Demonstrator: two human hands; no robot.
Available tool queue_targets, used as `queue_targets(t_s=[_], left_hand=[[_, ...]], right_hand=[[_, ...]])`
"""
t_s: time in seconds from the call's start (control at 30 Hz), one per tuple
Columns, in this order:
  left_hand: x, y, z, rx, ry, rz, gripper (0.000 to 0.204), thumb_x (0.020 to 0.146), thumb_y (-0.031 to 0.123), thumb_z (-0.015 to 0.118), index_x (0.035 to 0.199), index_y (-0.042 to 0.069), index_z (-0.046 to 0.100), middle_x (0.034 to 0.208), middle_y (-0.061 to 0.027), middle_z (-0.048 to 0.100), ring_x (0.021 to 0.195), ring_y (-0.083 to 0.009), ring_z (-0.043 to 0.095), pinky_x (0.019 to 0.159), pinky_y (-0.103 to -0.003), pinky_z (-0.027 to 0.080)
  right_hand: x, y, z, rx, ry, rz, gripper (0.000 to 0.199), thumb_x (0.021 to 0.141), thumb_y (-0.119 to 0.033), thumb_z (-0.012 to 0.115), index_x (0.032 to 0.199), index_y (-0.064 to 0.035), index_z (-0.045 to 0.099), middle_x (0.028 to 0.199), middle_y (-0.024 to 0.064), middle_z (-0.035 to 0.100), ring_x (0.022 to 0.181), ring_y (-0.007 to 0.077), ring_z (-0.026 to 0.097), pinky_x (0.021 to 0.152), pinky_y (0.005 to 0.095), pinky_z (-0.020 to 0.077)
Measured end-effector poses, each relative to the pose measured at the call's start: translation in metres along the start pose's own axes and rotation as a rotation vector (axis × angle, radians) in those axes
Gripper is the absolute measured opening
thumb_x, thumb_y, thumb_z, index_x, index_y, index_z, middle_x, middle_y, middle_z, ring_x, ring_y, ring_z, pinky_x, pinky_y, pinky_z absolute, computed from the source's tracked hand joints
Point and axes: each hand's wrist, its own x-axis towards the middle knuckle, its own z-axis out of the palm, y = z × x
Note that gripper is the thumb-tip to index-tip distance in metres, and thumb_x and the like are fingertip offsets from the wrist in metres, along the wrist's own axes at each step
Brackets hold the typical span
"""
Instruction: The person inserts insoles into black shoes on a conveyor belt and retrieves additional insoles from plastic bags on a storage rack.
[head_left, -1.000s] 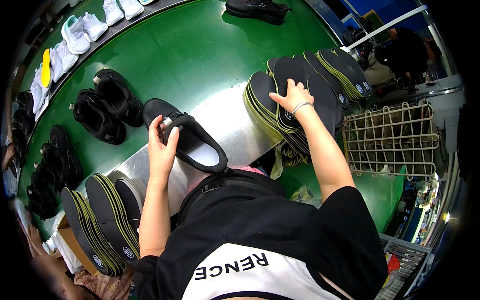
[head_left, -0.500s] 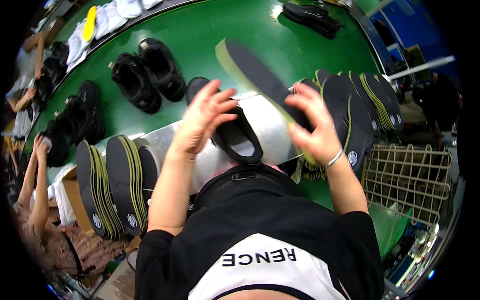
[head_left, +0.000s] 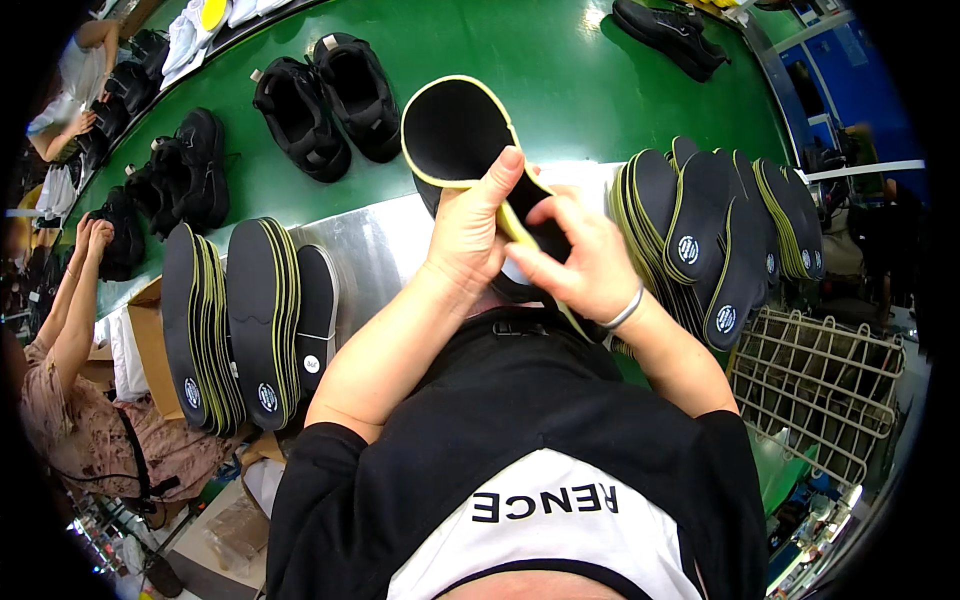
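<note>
A black insole (head_left: 457, 125) with a yellow-green edge is held between both hands, bent so that one end curls up. My left hand (head_left: 468, 232) grips it near the curled end, thumb pressed on top. My right hand (head_left: 590, 258) pinches its side, fingers bent round it. Beneath the insole and hands, a black shoe (head_left: 515, 288) rests at the near edge of the metal strip (head_left: 385, 240), mostly hidden.
Insole stacks (head_left: 262, 330) stand at left; more insoles (head_left: 690, 225) pile at right beside a wire basket (head_left: 815, 390). Black shoes (head_left: 325, 110) sit on the green table (head_left: 570, 110), with others (head_left: 670, 40) at far right. Co-workers' hands (head_left: 93, 235) are at the left.
The flat insole has come down and left from the right hand into both hands and is now bent. My left hand, formerly empty and spread, has closed on it.
</note>
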Motion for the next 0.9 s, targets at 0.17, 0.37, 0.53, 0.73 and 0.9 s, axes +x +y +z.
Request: queue_targets(t_s=[0.17,0.37,0.53,0.73,0.9], left_hand=[[-0.002,0.021,-0.014,0.569,-0.262,0.28,0.083,0.059,0.041,0.074,0.122,0.004,0.034,0.117,-0.0064,0.044,0.108,-0.0178,0.041,0.087,-0.032,0.033],[0.01,-0.01,-0.065,1.692,-0.109,0.634,0.045,0.069,0.028,0.064,0.105,0.006,0.05,0.104,-0.0091,0.049,0.1,-0.028,0.044,0.083,-0.039,0.036],[0.021,-0.017,-0.053,1.658,-0.049,0.633,0.023,0.076,0.025,0.056,0.088,0.005,0.057,0.082,-0.0091,0.057,0.08,-0.0267,0.053,0.07,-0.035,0.042],[0.03,-0.018,-0.055,1.616,0.06,0.498,0.023,0.079,0.026,0.054,0.085,0.005,0.057,0.078,-0.0123,0.059,0.076,-0.0292,0.056,0.067,-0.036,0.044],[0.032,-0.008,-0.067,1.564,0.266,0.405,0.029,0.08,0.03,0.052,0.088,0.003,0.057,0.078,-0.0156,0.06,0.075,-0.0326,0.057,0.067,-0.037,0.044]], right_hand=[[-0.006,0.002,-0.049,0.095,0.065,0.022,0.019,0.071,-0.014,0.059,0.081,0.0011,0.052,0.073,0.013,0.052,0.067,0.0257,0.054,0.062,0.0296,0.043],[-0.039,0.006,-0.091,-0.208,-0.533,0.018,0.011,0.069,-0.014,0.055,0.069,-0.0023,0.055,0.065,0.0102,0.05,0.058,0.0267,0.053,0.052,0.034,0.0426],[-0.034,0.007,-0.046,-0.619,-0.59,-0.131,0.016,0.069,-0.018,0.053,0.058,-0.006,0.049,0.061,0.0076,0.048,0.054,0.0254,0.052,0.051,0.0364,0.0438],[0.01,0.044,0.06,-0.605,-0.543,0.09,0.02,0.071,-0.021,0.048,0.076,-0.0059,0.062,0.081,0.0143,0.058,0.072,0.0271,0.058,0.065,0.0365,0.0473],[0.004,0.034,0.07,-0.632,-0.455,0.113,0.032,0.07,-0.03,0.054,0.086,-0.003,0.056,0.099,0.0155,0.051,0.086,0.0287,0.053,0.073,0.0411,0.0429]])
